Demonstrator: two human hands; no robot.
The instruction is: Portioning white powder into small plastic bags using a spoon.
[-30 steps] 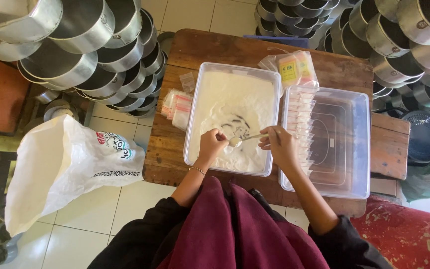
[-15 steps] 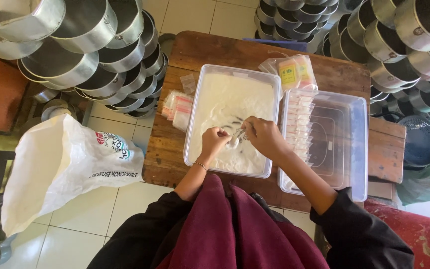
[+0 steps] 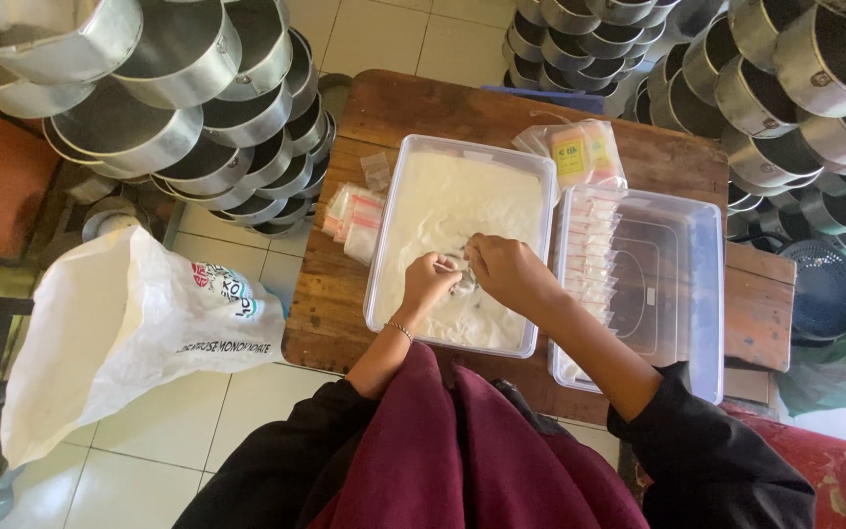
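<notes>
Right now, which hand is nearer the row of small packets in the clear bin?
Right. The right hand is over the powder tub beside the packets; the left hand is farther away.

Wooden table [image 3: 423,118] under two clear tubs [image 3: 413,186], [image 3: 707,294] and small sachet piles [image 3: 354,217].

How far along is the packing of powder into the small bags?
Done: a row of filled small packets lines the clear bin. In hand: left hand and right hand meet over the powder tub, apparently filling one. Left: much powder and a pile of empty bags.
</notes>
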